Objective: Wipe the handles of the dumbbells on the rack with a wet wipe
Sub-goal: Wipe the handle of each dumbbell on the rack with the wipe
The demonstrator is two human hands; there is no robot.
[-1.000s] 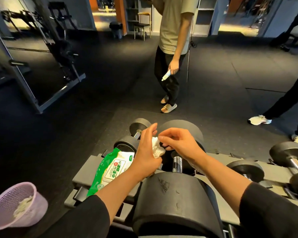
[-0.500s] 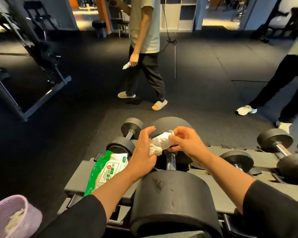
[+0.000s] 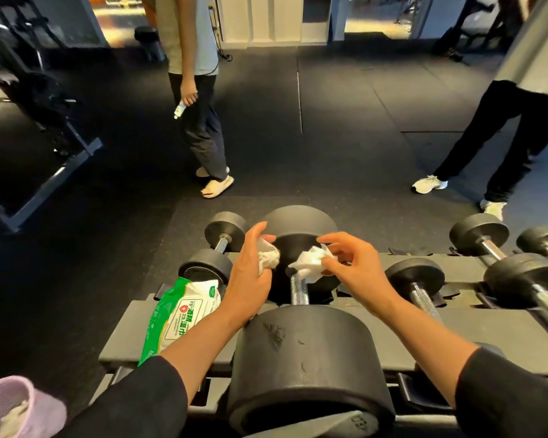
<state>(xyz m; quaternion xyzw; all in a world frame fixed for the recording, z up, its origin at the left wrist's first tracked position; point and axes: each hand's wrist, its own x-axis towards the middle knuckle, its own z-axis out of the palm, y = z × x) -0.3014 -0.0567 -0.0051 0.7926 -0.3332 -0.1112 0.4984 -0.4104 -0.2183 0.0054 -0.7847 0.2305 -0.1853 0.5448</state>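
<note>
Both hands hover over the middle of the rack (image 3: 475,327), above the handle (image 3: 299,289) of the big dumbbell (image 3: 310,358) that lies near-to-far in front of me. I see my left hand (image 3: 250,276) with its fingers curled around a crumpled piece of wet wipe (image 3: 269,258), pressed into the palm. My right hand (image 3: 351,267) pinches a second bunch of white wipe (image 3: 310,263) between thumb and fingertips, the other fingers loosely bent; this piece hangs just above the far end of the knurled handle, and I cannot tell whether it touches the metal. I also cannot tell whether the two bunches are one torn sheet or two separate ones.

Left of the big dumbbell, a green and white wipes pack (image 3: 179,314) lies on the rack, partly under my left forearm. A smaller dumbbell (image 3: 215,251) sits at the far left end of the rack, and more dumbbells (image 3: 500,263) rest to the right. At the near left corner a pink basket (image 3: 38,403) holds white scraps. On the far floor one person in sandals (image 3: 200,105) stands holding a small bottle, and another person in white shoes (image 3: 503,128) stands at the right.
</note>
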